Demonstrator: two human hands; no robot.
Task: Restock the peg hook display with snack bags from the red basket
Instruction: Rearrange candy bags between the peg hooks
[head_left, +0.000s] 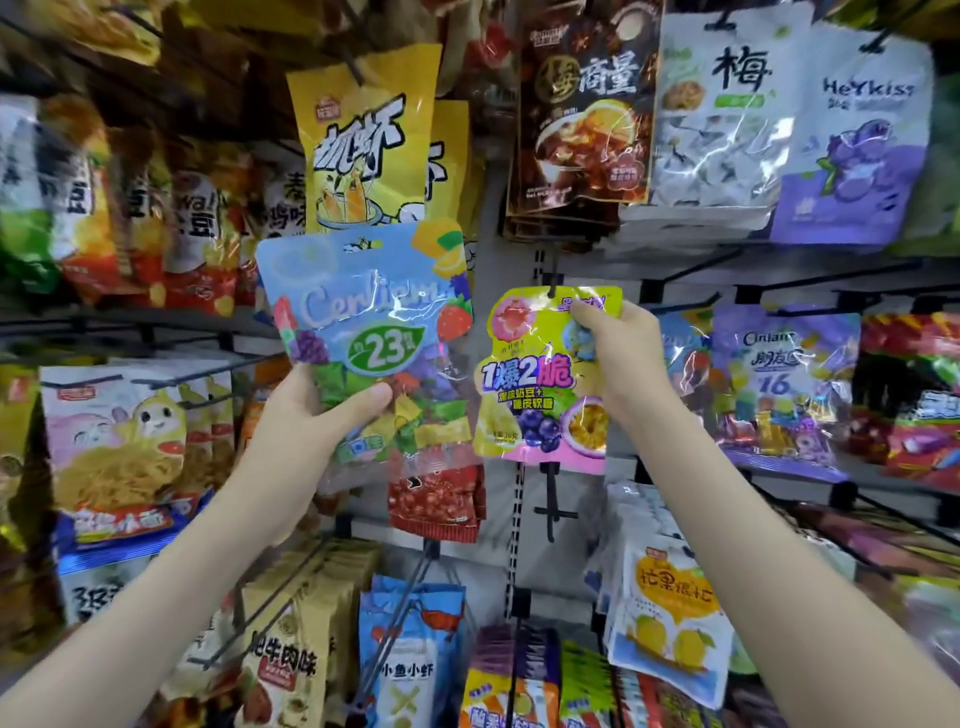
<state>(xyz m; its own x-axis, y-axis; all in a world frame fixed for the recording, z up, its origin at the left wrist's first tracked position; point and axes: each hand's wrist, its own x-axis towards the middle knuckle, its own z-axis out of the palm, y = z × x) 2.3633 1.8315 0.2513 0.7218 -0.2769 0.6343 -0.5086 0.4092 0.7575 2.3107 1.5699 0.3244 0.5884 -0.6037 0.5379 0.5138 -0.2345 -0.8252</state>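
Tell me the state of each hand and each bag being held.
left hand, grips blue candy bag low down
blue candy bag, held upright before the display
right hand, pinches yellow gummy bag's top
yellow gummy bag, upright, top at a peg; threaded or not, unclear

Single head cam, wide-angle, close in.
Faces forward at peg display (587, 493), which fills the frame above, below and beside the mid-frame grips of left hand (311, 415) and right hand (618, 353).
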